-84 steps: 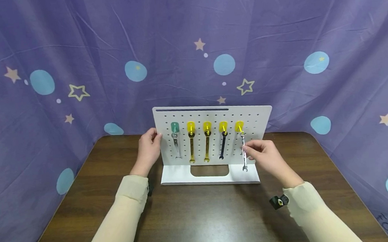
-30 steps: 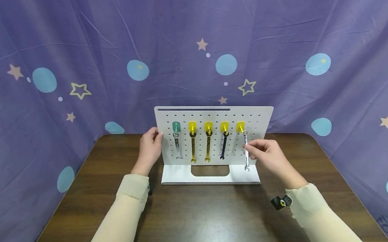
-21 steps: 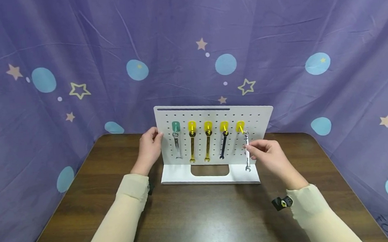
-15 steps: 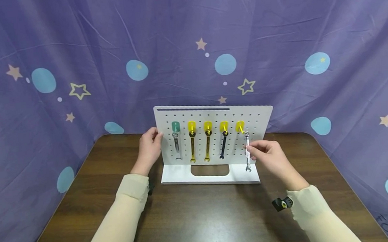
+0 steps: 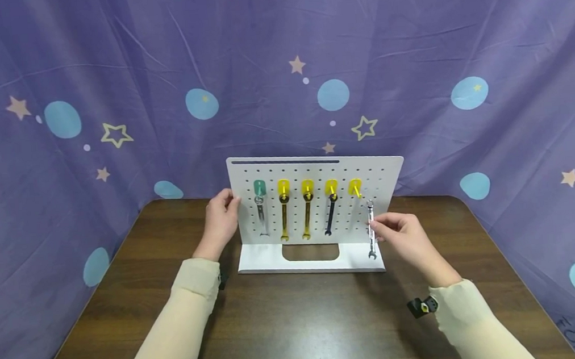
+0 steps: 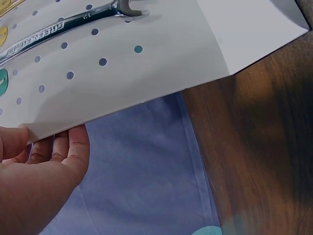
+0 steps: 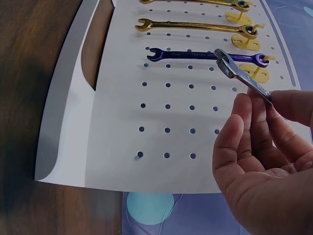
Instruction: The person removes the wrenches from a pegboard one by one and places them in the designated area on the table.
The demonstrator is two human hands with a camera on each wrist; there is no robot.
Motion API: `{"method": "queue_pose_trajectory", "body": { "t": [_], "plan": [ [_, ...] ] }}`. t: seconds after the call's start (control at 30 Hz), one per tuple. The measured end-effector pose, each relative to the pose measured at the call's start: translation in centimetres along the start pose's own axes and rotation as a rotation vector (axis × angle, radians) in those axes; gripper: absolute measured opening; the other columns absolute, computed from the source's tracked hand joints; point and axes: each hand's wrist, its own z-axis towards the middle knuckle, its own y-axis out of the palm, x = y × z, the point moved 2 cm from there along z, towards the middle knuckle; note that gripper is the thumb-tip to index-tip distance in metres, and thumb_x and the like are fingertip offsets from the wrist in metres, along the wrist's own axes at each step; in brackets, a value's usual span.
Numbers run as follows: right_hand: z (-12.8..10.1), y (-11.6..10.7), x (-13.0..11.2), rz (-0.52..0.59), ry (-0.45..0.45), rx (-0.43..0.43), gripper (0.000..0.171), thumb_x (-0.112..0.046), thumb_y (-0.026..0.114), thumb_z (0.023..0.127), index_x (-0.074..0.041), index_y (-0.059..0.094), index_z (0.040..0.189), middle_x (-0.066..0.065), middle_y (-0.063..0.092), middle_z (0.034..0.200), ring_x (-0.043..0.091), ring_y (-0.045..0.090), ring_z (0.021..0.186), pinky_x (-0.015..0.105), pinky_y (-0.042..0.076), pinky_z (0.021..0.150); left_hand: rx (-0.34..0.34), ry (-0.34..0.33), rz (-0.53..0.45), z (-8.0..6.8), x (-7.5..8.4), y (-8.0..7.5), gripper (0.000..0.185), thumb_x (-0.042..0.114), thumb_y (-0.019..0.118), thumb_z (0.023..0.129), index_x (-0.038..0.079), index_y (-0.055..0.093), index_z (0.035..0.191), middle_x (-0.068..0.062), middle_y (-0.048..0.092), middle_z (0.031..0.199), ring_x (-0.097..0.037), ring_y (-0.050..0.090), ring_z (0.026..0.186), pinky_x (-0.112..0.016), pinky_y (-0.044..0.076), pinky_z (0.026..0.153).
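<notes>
A white pegboard stand (image 5: 369, 175) is upright on the brown table. My left hand (image 5: 228, 207) grips its left edge, thumb in front and fingers behind (image 6: 68, 147). On its pegs hang a silver wrench (image 5: 261, 220) from a green hook, two gold wrenches (image 5: 284, 221) and a dark blue wrench (image 5: 329, 217). The rightmost yellow hook (image 5: 355, 188) is bare. My right hand (image 5: 380, 228) pinches a small silver wrench (image 5: 371, 230) by its shaft, upright, just right of that hook and off the board (image 7: 166, 117). Its open end (image 7: 225, 62) points past the blue wrench (image 7: 205, 55).
The wooden table (image 5: 290, 327) runs wide in front of the stand. The stand's base plate (image 5: 263, 258) has a cut-out at its middle. A purple cloth with stars and blue dots (image 5: 409, 49) hangs behind and on both sides.
My right hand has taken the silver wrench off the rightmost yellow hook and carried it slightly right and down. The left hand has stayed on the board's edge.
</notes>
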Motion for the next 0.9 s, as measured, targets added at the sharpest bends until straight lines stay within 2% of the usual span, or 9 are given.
{"method": "queue_pose_trajectory", "body": {
  "t": [0.13,0.3,0.37,0.53,0.6,0.7,0.77,0.9],
  "plan": [
    [-0.3,-0.2,0.4,-0.020,0.012,0.009,0.023,-0.012,0.070,0.098,0.008,0.073,0.109,0.014,0.072,0.091,0.029,0.069,0.077,0.035,0.057,0.070,0.003,0.004,-0.003,0.0,0.0,0.0,0.015,0.006,0.054,0.106,-0.005,0.063,0.106,-0.023,0.067,0.106,-0.032,0.061,0.094,-0.046,0.050,0.079],
    [-0.8,-0.3,0.5,-0.047,0.040,0.014,0.023,-0.011,0.069,0.099,0.009,0.072,0.109,0.014,0.071,0.088,0.019,0.067,0.073,0.028,0.055,0.066,-0.001,0.002,-0.007,0.0,0.1,-0.1,0.015,0.007,0.053,0.106,-0.004,0.063,0.105,-0.023,0.067,0.106,-0.032,0.060,0.093,-0.046,0.050,0.078],
    [-1.0,-0.3,0.3,-0.048,0.051,0.013,0.022,-0.008,0.068,0.099,0.011,0.071,0.108,0.016,0.071,0.088,0.019,0.067,0.072,0.027,0.055,0.065,-0.004,0.001,-0.005,0.0,0.2,-0.1,0.015,0.008,0.053,0.107,-0.004,0.063,0.105,-0.022,0.067,0.106,-0.032,0.060,0.093,-0.046,0.050,0.077],
    [-1.5,-0.3,0.5,-0.046,0.069,0.006,0.019,-0.003,0.067,0.098,0.013,0.070,0.107,0.019,0.070,0.089,0.027,0.068,0.075,0.038,0.058,0.068,-0.007,0.000,-0.003,0.0,0.1,-0.1,0.016,0.008,0.053,0.107,-0.004,0.063,0.106,-0.022,0.067,0.107,-0.032,0.061,0.093,-0.046,0.050,0.078],
    [-1.5,-0.3,1.2,-0.032,0.064,0.007,0.019,-0.005,0.067,0.098,0.012,0.071,0.107,0.018,0.070,0.089,0.026,0.068,0.075,0.039,0.058,0.069,-0.006,0.000,-0.004,0.0,0.1,-0.1,0.016,0.008,0.053,0.107,-0.004,0.063,0.105,-0.022,0.067,0.107,-0.032,0.061,0.093,-0.046,0.050,0.078],
    [-1.5,-0.3,1.9,-0.008,0.054,0.010,0.020,-0.007,0.068,0.099,0.011,0.072,0.107,0.016,0.071,0.089,0.020,0.068,0.074,0.034,0.058,0.068,-0.004,0.000,-0.003,0.0,0.2,-0.1,0.015,0.008,0.053,0.107,-0.004,0.063,0.105,-0.022,0.067,0.106,-0.032,0.060,0.093,-0.046,0.050,0.078],
    [-1.7,-0.3,1.1,-0.005,0.049,0.007,0.020,-0.005,0.067,0.098,0.013,0.071,0.107,0.019,0.070,0.089,0.016,0.067,0.072,0.031,0.057,0.066,-0.004,-0.001,-0.003,-0.1,0.2,-0.1,0.015,0.008,0.053,0.107,-0.004,0.062,0.104,-0.022,0.067,0.106,-0.032,0.060,0.093,-0.046,0.050,0.078],
    [-1.9,-0.3,0.8,-0.019,0.057,0.006,0.020,-0.004,0.067,0.098,0.014,0.070,0.106,0.020,0.070,0.087,0.019,0.067,0.071,0.028,0.056,0.065,-0.004,-0.003,-0.008,-0.1,0.2,-0.1,0.015,0.008,0.053,0.107,-0.004,0.062,0.104,-0.022,0.067,0.105,-0.032,0.061,0.092,-0.046,0.050,0.077]
  ]
}}
